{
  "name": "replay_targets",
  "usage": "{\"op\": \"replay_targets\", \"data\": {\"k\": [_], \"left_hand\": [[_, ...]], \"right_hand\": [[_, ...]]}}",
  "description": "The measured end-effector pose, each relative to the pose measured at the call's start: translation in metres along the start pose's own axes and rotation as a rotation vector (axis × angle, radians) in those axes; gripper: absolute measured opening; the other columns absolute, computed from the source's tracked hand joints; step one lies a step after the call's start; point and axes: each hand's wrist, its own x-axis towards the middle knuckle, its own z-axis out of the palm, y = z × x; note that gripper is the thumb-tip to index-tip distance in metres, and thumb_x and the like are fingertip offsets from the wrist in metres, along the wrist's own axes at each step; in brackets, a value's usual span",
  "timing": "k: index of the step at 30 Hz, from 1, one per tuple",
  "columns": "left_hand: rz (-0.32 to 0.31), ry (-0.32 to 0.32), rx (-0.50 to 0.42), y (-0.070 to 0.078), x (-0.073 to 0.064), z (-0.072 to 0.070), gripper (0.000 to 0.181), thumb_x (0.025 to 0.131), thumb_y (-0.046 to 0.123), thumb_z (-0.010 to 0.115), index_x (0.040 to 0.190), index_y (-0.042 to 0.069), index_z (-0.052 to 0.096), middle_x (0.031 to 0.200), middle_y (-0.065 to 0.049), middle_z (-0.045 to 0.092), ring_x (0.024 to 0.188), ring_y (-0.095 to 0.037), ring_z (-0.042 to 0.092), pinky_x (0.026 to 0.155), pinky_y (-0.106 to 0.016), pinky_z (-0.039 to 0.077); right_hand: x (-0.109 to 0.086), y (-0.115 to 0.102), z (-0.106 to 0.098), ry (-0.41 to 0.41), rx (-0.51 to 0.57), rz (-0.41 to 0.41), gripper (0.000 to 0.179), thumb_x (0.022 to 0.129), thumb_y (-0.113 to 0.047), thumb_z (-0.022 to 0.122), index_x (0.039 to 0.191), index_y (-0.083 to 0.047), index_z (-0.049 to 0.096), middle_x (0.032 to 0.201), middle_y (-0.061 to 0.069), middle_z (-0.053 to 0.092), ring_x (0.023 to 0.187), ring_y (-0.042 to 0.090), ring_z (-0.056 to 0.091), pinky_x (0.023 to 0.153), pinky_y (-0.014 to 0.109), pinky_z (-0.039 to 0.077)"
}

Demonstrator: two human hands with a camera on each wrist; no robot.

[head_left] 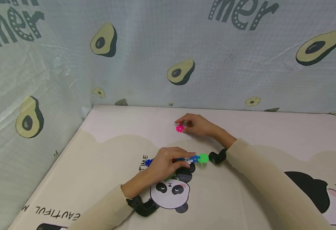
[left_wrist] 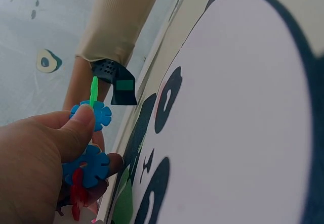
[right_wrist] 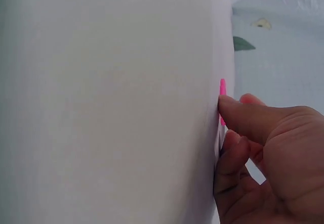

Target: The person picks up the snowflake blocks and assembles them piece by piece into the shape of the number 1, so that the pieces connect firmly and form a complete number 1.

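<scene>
A row of joined plastic snowflake discs is held in my left hand (head_left: 165, 163), low over the table. From its right end show a green disc (head_left: 203, 158) and a blue disc (head_left: 195, 159); another dark blue disc (head_left: 148, 162) sticks out at the left. In the left wrist view, the thumb presses on the row, where a red disc (left_wrist: 78, 193) is set crosswise in a blue disc (left_wrist: 90, 167). Farther back, my right hand (head_left: 197, 125) pinches a pink snowflake disc (head_left: 180, 128) between thumb and fingers, close to the table surface.
The table cover (head_left: 228, 198) bears printed pandas and lettering. Behind and to the left stands a curtain (head_left: 145, 41) with avocado prints. Black wrist mounts sit on the left wrist (head_left: 143, 207) and right wrist (head_left: 218, 156).
</scene>
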Motion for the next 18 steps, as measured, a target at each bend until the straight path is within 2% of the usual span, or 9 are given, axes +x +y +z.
{"op": "replay_targets", "data": {"k": [6, 13, 18], "left_hand": [[-0.002, 0.002, 0.003, 0.000, 0.001, 0.000, 0.036, 0.079, 0.003, 0.077, 0.114, 0.010, 0.072, 0.095, 0.001, 0.070, 0.092, -0.006, 0.063, 0.077, -0.024, 0.052], [-0.006, 0.003, 0.003, 0.000, 0.002, 0.001, 0.036, 0.078, 0.003, 0.077, 0.113, 0.010, 0.072, 0.095, 0.001, 0.070, 0.092, -0.007, 0.064, 0.078, -0.021, 0.051], [-0.006, 0.006, -0.007, 0.000, 0.002, 0.001, 0.036, 0.078, 0.003, 0.077, 0.113, 0.009, 0.072, 0.095, 0.000, 0.071, 0.092, -0.007, 0.064, 0.078, -0.022, 0.051]], "right_hand": [[0.001, -0.004, 0.001, 0.015, 0.018, 0.011, 0.037, 0.086, -0.013, 0.073, 0.122, -0.013, 0.066, 0.106, 0.000, 0.060, 0.085, 0.018, 0.051, 0.076, 0.030, 0.046], [0.000, -0.012, -0.002, -0.023, 0.012, 0.102, 0.034, 0.086, -0.014, 0.073, 0.120, -0.011, 0.068, 0.094, 0.003, 0.056, 0.084, 0.019, 0.048, 0.071, 0.030, 0.043], [-0.006, -0.014, -0.007, -0.013, 0.000, 0.118, 0.028, 0.088, -0.014, 0.070, 0.116, -0.011, 0.071, 0.101, 0.003, 0.062, 0.089, 0.019, 0.051, 0.076, 0.030, 0.044]]}}
